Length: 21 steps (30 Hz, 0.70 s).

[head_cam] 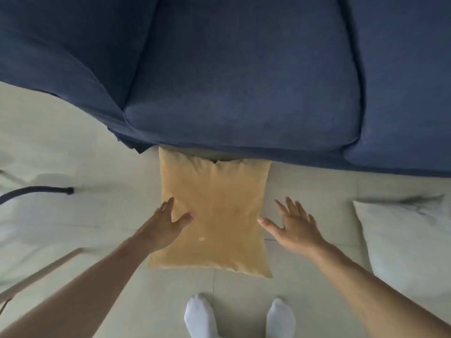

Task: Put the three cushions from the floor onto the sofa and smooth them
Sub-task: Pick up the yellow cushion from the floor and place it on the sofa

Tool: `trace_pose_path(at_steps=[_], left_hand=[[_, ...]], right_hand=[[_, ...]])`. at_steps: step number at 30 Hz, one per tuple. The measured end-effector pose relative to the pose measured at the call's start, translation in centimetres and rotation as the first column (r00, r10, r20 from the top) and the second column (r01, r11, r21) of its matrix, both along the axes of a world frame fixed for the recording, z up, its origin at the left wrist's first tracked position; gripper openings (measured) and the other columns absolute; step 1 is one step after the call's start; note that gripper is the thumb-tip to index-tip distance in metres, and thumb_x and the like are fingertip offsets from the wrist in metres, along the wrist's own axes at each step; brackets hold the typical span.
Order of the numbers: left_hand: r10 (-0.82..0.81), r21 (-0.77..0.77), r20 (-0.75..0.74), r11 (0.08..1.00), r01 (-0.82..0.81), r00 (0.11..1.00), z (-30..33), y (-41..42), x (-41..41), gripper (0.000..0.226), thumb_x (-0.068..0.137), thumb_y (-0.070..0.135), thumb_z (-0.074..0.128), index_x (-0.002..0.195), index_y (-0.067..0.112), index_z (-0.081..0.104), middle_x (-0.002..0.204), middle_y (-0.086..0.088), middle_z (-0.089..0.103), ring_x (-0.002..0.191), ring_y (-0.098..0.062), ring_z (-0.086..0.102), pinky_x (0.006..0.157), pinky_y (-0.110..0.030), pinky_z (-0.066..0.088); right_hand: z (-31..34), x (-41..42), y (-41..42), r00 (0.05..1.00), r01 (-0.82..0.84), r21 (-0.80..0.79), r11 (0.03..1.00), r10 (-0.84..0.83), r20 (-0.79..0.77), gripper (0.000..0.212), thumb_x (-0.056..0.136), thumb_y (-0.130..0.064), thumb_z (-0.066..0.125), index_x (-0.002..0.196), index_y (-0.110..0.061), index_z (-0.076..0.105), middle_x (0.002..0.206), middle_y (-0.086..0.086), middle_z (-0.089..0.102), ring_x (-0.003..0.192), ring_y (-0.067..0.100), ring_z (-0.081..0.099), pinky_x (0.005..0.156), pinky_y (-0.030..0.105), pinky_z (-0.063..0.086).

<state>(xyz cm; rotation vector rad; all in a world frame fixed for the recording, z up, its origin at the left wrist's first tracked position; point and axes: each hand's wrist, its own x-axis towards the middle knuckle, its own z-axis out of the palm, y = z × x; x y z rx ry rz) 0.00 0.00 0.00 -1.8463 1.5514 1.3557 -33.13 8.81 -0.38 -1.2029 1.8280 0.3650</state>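
Seen from above, looking down past two bare forearms at a pale tiled floor (305, 186) in front of a dark blue sofa (244, 81). Mustard-yellow cushion (214, 215) flat on the tiles, its far edge tucked just under the sofa's front edge, its near edge toward two feet in white socks (199, 315). Left hand (166, 225) spread, fingers apart, thumb lying over the cushion's left side and the other fingers along its left edge; whether pressing or only hovering, impossible to tell from here. Right hand (296, 224) also spread wide and gripping nothing, thumb tip at the cushion's right edge, palm and other fingers over bare tile just beside it. Second cushion, white (410, 240), also on the floor, well to the right near the picture's right edge, apart from the yellow one and short of the sofa's front. Sofa seat bare in the part that shows, with a seam between two seat pads toward the right. Dark curved tube (31, 191) low over the floor at the left edge, and a pale slanted bar (44, 272) below it.
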Motion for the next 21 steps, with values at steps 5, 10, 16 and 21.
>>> trace_pose_path(at_steps=[5, 10, 16, 21], left_hand=[[0.009, -0.002, 0.025, 1.0, -0.009, 1.0, -8.2, -0.7, 2.0, 0.129, 0.075, 0.099, 0.041, 0.173, 0.025, 0.001, 0.182, -0.003, 0.008, 0.167, -0.026, 0.015, 0.133, -0.049, 0.02], [0.085, -0.037, 0.036, 0.996, -0.083, 0.996, -13.9, -1.2, 3.7, 0.146, 0.047, 0.104, 0.047, 0.17, 0.038, 0.003, 0.176, -0.013, 0.016, 0.162, -0.039, 0.024, 0.123, -0.061, 0.035], [0.254, 0.042, -0.066, 0.967, -0.252, 0.965, -18.8, -1.3, 4.7, 0.155, 0.054, 0.095, 0.078, 0.164, 0.05, -0.021, 0.179, -0.006, 0.019, 0.154, -0.041, 0.041, 0.121, -0.054, 0.043], [0.292, 0.066, -0.211, 0.957, -0.284, 0.933, -18.6, -0.6, 4.7, 0.143, 0.067, 0.078, 0.085, 0.167, 0.048, -0.013, 0.175, 0.009, 0.026, 0.155, -0.029, 0.04, 0.124, -0.054, 0.039]], right_hand=[[-8.0, 1.8, -0.1, 0.999, -0.029, 0.003, 1.0, 0.029, 0.015, 0.103, 0.09, -0.095, 0.029, 0.172, -0.042, -0.002, 0.184, 0.002, -0.008, 0.17, 0.031, -0.006, 0.134, 0.062, 0.007], [-13.8, 3.0, 0.0, 0.987, 0.107, 0.039, 0.994, -0.111, 0.12, 0.113, 0.086, -0.092, 0.051, 0.167, -0.052, -0.017, 0.181, 0.005, -0.023, 0.169, 0.04, -0.001, 0.131, 0.068, 0.02], [-17.9, 3.7, -0.1, 0.908, 0.284, 0.086, 0.955, -0.297, 0.296, 0.12, 0.086, -0.082, 0.067, 0.166, -0.053, -0.019, 0.182, 0.007, -0.014, 0.165, 0.036, 0.025, 0.129, 0.048, 0.031], [-18.4, 4.7, 0.1, 0.866, 0.312, 0.021, 0.95, -0.294, 0.405, 0.12, 0.089, -0.07, 0.075, 0.17, -0.047, -0.011, 0.178, -0.002, 0.024, 0.161, 0.024, 0.034, 0.128, 0.04, 0.032]])
